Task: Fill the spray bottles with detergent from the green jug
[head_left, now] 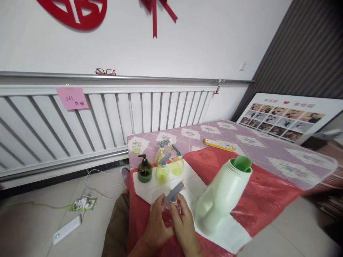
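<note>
Both my left hand [157, 223] and my right hand [184, 223] are closed around a small clear spray bottle [174, 193] with a grey trigger head, close to the table's near edge. Its body looks pinkish, and my fingers hide most of it. Just beyond stand several clear spray bottles [162, 174] with grey heads and yellowish liquid inside. A dark green pump bottle [145, 172] is to their left. On the right, a big pale green jug [218, 196] leans slightly, with a green funnel-like piece [242, 163] in its mouth.
White paper [144, 191] lies over a red cloth [264, 178] on the purple patterned table [193, 137]. A yellow case [218, 145] and a small green cap [136, 149] are further back. A white radiator [107, 117] lines the wall. A power strip [66, 229] is on the floor.
</note>
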The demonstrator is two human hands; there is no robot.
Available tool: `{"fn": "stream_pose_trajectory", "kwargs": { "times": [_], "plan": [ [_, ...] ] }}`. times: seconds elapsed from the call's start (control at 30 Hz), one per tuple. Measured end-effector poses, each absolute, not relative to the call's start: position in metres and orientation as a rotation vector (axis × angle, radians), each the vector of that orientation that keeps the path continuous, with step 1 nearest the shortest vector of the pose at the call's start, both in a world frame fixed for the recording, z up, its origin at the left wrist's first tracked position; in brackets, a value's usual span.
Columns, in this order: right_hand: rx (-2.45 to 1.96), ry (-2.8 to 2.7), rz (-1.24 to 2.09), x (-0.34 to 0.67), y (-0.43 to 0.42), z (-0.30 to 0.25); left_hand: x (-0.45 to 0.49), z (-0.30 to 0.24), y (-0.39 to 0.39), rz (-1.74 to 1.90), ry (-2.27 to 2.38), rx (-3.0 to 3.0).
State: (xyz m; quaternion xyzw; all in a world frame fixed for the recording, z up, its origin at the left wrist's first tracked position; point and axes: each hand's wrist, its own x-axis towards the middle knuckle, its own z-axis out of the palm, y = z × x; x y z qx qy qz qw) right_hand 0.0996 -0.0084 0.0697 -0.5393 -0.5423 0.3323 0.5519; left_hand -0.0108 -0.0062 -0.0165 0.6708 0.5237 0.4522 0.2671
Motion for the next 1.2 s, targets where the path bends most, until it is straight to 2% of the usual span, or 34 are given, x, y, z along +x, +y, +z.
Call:
{"fn": "stream_pose_trajectory", "kwargs": {
  "times": [0.2,0.43,0.63,0.83,1.03,1.2],
  "plan": [
    [-1.248,-1.09,0.862,0.093,-0.005,0.068,-0.012,-0.017,-0.007,1.2,1.404,1.877],
    [-1.241,-1.303,0.823,0.099,-0.011,0.076,-0.01,-0.015,-0.008,1.224,1.442,1.824],
    [-1.266,-1.124,0.894,0.094,-0.01,0.08,-0.01,-0.016,-0.008,1.253,1.412,1.831],
    [-1.22,-1.337,0.816,0.098,-0.012,0.085,-0.011,-0.014,-0.007,1.22,1.434,1.833],
    [-1.247,-1.16,0.899,0.094,-0.011,0.088,-0.011,-0.017,-0.007,1.222,1.423,1.879],
    [-1.25,-1.328,0.836,0.099,-0.01,0.096,-0.01,-0.017,-0.008,1.237,1.437,1.894]
  ]
}}
